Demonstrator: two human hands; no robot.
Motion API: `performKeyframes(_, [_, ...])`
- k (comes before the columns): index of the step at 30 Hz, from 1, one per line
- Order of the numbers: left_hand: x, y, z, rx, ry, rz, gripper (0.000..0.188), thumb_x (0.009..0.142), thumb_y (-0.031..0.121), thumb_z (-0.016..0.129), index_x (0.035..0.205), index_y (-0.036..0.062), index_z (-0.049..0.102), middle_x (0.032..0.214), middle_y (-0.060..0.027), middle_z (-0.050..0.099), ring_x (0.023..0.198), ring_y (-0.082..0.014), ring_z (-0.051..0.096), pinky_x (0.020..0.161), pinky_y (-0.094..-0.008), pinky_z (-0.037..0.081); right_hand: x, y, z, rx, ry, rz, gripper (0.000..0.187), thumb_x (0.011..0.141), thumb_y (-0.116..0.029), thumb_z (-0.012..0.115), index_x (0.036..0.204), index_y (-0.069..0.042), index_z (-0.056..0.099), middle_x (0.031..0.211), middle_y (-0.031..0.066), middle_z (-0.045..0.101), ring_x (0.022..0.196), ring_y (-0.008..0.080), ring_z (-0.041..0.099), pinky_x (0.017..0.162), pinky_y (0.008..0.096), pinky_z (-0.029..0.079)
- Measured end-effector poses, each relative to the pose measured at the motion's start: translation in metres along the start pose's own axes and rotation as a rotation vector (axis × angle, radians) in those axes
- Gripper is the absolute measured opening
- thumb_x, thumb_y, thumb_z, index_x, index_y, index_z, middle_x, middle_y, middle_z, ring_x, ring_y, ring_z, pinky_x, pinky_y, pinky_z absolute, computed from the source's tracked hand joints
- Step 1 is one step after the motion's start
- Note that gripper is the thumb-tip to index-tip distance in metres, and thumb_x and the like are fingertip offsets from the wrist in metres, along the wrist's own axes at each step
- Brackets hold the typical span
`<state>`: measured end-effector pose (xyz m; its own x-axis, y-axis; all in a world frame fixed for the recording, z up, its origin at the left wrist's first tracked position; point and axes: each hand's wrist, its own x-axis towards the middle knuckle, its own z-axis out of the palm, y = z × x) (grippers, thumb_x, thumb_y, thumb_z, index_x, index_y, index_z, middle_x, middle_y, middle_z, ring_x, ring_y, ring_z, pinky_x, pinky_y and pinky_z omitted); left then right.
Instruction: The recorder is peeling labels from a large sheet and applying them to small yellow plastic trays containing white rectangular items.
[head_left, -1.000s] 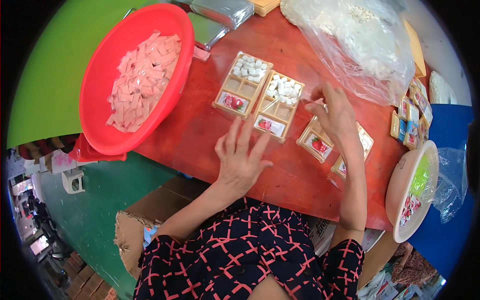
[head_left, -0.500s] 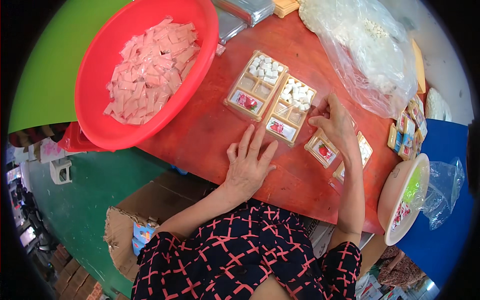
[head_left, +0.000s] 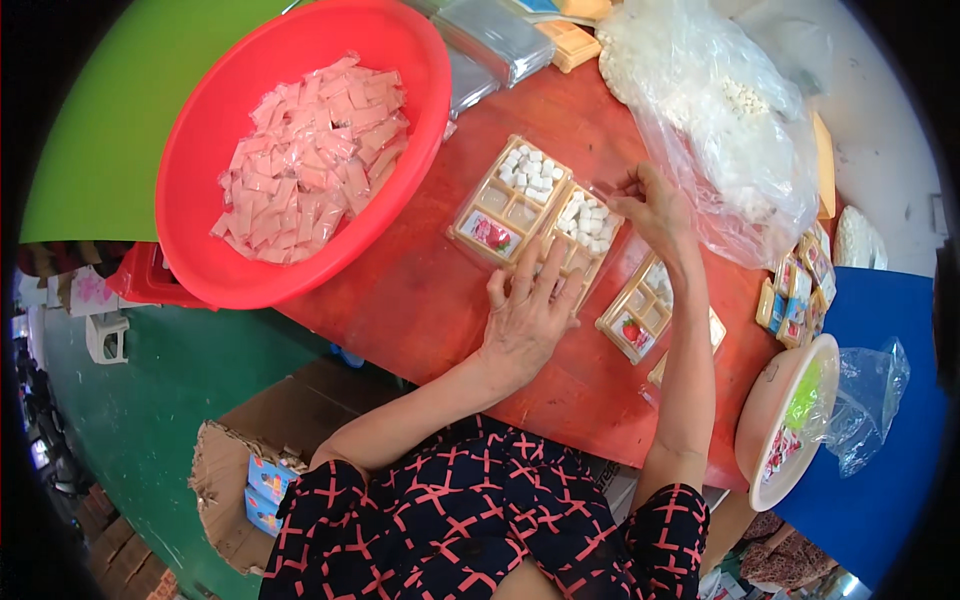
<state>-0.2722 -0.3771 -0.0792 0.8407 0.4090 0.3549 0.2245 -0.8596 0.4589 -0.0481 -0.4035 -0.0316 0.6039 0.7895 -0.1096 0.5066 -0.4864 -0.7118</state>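
L hand (head_left: 530, 315): fingers spread, palm down over tray's 6 o'clock end; nothing visibly clasped
R hand (head_left: 655, 210): half-curled at 2 o'clock corner; can't tell if pinching
Tray (head_left: 606, 250): mid-table, btwn hands, white cubes (head_left: 588, 222) at top
2nd tray (head_left: 497, 197): just beside, 10 o'clock
Red basin (head_left: 425, 70): 10 o'clock, pink pkts (head_left: 310, 160)

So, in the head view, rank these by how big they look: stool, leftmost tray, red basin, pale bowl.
Largest to smallest, by area in the picture:
1. Red basin
2. Pale bowl
3. Leftmost tray
4. Stool, farther off on the floor, so its real size is unsure
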Motion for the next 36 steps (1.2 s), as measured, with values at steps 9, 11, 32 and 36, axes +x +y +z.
performKeyframes(9, [0.003, -0.001, -0.01, -0.042, 0.063, 0.023, 0.056, 0.07, 0.028, 0.073, 0.12, 0.01, 0.056, 0.14, -0.0174, 0.039, 0.129, -0.0348, 0.033, 0.088, -0.0472, 0.028, 0.004, -0.012, -0.001, 0.069, 0.043, -0.021, 0.013, 0.079, -0.007, 0.064, 0.085, 0.002, 0.056, 0.073, 0.0048, 0.06, 0.065, 0.0109, 0.052, 0.059, 0.0271, 0.043])
performKeyframes(11, [0.003, -0.01, -0.021, -0.106, 0.203, 0.047, 0.048, 0.072, 0.025, 0.072, 0.115, 0.0103, 0.058, 0.136, -0.0178, 0.043, 0.124, -0.0341, 0.039, 0.089, -0.0437, 0.03, 0.023, -0.024, -0.013, 0.086, 0.108, -0.135, 0.011, 0.08, -0.006, 0.063, 0.084, 0.002, 0.056, 0.073, 0.0035, 0.058, 0.064, 0.0103, 0.051, 0.058, 0.0269, 0.043])
performKeyframes(32, [0.016, -0.054, -0.039, -0.351, 0.479, -0.09, 0.014, 0.085, 0.019, 0.062, 0.095, 0.0105, 0.063, 0.114, -0.0131, 0.057, 0.093, -0.0291, 0.055, 0.08, -0.0377, 0.048, 0.332, -0.08, -0.054, 1.44, 0.245, 0.189, 0.028, 0.085, -0.013, 0.069, 0.107, -0.006, 0.053, 0.098, 0.0098, 0.06, 0.09, 0.0221, 0.059, 0.078, 0.0294, 0.047])
performKeyframes(36, [0.015, -0.051, -0.039, -0.355, 0.506, -0.081, 0.014, 0.081, 0.015, 0.064, 0.094, 0.01, 0.063, 0.113, -0.0127, 0.057, 0.095, -0.0297, 0.055, 0.082, -0.0374, 0.047, 0.309, -0.116, -0.102, 1.532, 0.7, 0.104, 0.02, 0.083, 0.008, 0.06, 0.102, 0.006, 0.053, 0.097, 0.0154, 0.059, 0.086, 0.0223, 0.061, 0.075, 0.0285, 0.048])
